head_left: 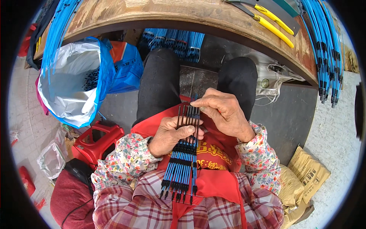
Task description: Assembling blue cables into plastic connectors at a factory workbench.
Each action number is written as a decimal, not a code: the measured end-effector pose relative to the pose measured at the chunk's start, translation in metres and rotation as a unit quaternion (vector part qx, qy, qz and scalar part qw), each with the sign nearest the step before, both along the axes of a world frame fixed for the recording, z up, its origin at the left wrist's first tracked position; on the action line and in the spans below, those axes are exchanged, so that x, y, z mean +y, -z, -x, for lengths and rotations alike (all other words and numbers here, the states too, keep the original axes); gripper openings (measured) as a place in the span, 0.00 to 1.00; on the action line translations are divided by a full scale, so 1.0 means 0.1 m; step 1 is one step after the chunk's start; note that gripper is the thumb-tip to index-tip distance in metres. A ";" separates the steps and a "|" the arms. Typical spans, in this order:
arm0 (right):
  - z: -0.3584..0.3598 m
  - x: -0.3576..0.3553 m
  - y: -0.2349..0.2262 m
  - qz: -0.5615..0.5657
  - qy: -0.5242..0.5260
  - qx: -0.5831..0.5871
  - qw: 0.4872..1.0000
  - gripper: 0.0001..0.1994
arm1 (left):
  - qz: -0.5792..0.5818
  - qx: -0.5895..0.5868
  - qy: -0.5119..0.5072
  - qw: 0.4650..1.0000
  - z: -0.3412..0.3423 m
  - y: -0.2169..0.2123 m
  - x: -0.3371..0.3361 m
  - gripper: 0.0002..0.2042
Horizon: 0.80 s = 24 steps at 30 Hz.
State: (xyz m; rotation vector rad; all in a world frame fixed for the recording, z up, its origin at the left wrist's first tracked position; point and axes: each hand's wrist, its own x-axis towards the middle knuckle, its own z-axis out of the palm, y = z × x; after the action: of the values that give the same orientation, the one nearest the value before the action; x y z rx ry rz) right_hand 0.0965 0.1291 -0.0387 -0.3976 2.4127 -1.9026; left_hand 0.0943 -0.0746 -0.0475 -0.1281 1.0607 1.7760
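A flat row of thin blue rods with black ends and black joints (179, 170) lies over my lap, fanning slightly toward me. My left hand (173, 134) is closed around the row near its far end, thumb on top and fingers beneath. With thumb and forefinger closed together, my right hand (225, 112) is at the black tips on the row's right side. A thin wire (183, 202) runs across the rods' near ends. Beneath them is a red apron (219, 183) with yellow print.
Yellow-handled shears (272, 28) lie on the wooden table (126, 13) ahead. More blue rods (324, 49) hang over its right edge. At left stand a white-lined blue bag (72, 107) holding black-tipped pieces and a red stool (97, 141). Brown paper sacks (309, 173) lie at right.
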 end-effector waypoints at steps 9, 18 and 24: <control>0.06 -0.05 -0.05 -0.001 -0.006 -0.017 1.000 0.10 | -0.031 0.002 -0.014 0.999 -0.02 0.05 -0.03 0.25; 0.09 -0.08 -0.05 -0.013 -0.013 0.009 1.000 0.08 | -0.059 0.007 -0.001 0.998 0.02 0.07 -0.04 0.28; 0.17 -0.04 -0.08 -0.062 -0.051 0.044 0.996 0.09 | -0.083 -0.014 0.010 0.996 0.02 0.10 -0.07 0.26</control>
State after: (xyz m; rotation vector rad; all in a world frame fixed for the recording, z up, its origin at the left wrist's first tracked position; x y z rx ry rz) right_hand 0.0797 0.1252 -0.0303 -0.5961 2.4960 -1.7181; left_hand 0.0923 -0.0814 -0.0577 -0.0386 0.8868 1.8307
